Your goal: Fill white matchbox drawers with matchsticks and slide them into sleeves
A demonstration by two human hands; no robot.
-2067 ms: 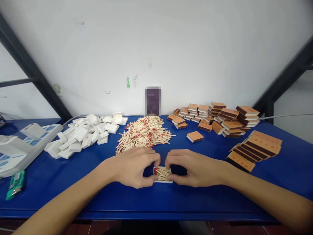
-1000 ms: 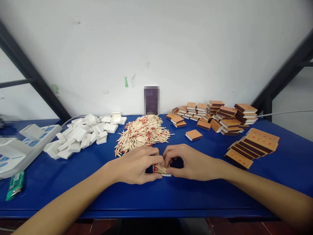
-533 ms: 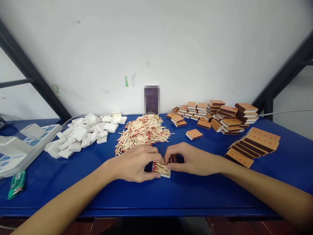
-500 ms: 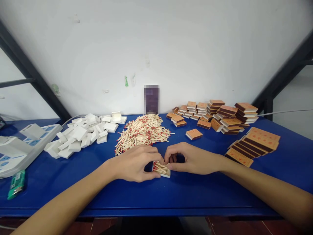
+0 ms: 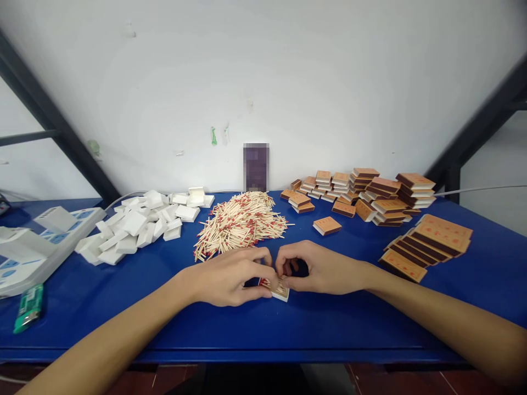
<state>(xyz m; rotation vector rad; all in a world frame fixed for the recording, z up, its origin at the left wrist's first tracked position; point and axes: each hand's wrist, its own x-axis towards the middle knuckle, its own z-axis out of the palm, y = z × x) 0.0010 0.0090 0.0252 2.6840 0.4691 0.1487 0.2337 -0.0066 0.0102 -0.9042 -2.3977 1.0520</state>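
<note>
A small white matchbox tray (image 5: pixel 281 291) filled with red-tipped matches lies on the blue table (image 5: pixel 263 329) near the front. My left hand (image 5: pixel 228 277) curls round the tray's left end, thumb and fingers closed on it. From the right, my right hand (image 5: pixel 319 269) pinches the tray, fingertips bent down over the matches. The two hands almost touch above the tray and hide most of it. Just behind the hands lies a loose pile of matches (image 5: pixel 241 222).
A heap of white inner trays (image 5: pixel 135 225) lies at the back left. Orange matchbox sleeves are stacked at the back right (image 5: pixel 370 197), a flat row (image 5: pixel 426 247) sits nearer right, and one single box (image 5: pixel 327 225). White cartons (image 5: pixel 37 241) and a green lighter (image 5: pixel 28 307) sit far left.
Both hands have closed in tighter over the tray. The tray has turned slightly and shifted a little right, and less of it shows now.
</note>
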